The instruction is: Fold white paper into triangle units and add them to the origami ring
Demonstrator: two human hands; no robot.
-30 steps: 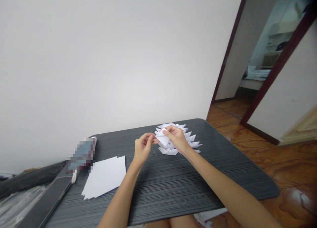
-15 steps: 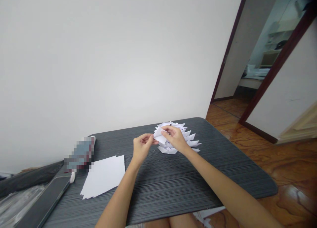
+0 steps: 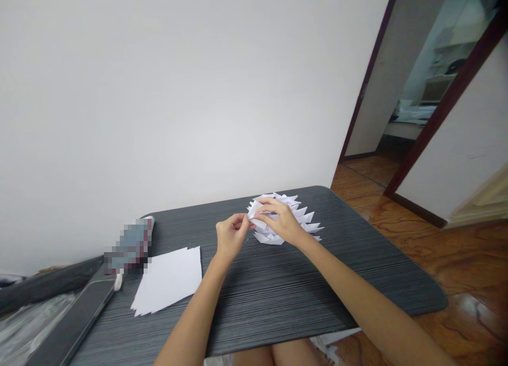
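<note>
Between my two hands is a small piece of folded white paper (image 3: 255,209), raised over the table. My left hand (image 3: 232,232) pinches its lower left corner between thumb and fingers. From the right, my right hand (image 3: 281,219) grips the paper with the thumb below and fingers curled over the top, hiding part of it. Just behind and beneath the right hand lie rows of pointed folded paper pieces (image 3: 305,216), white and set close together; the hand covers some of them.
A stack of white paper sheets (image 3: 169,281) lies on the dark wood-grain table (image 3: 278,302), left of my arms. Beyond it are a blurred-out packet (image 3: 129,244) and a long dark flat object (image 3: 71,323). A white wall (image 3: 178,90) stands behind the table.
My right thumb and fingers have shifted on the folded paper, now covering more of it. Both hands stay in nearly the same place; the view has moved slightly.
</note>
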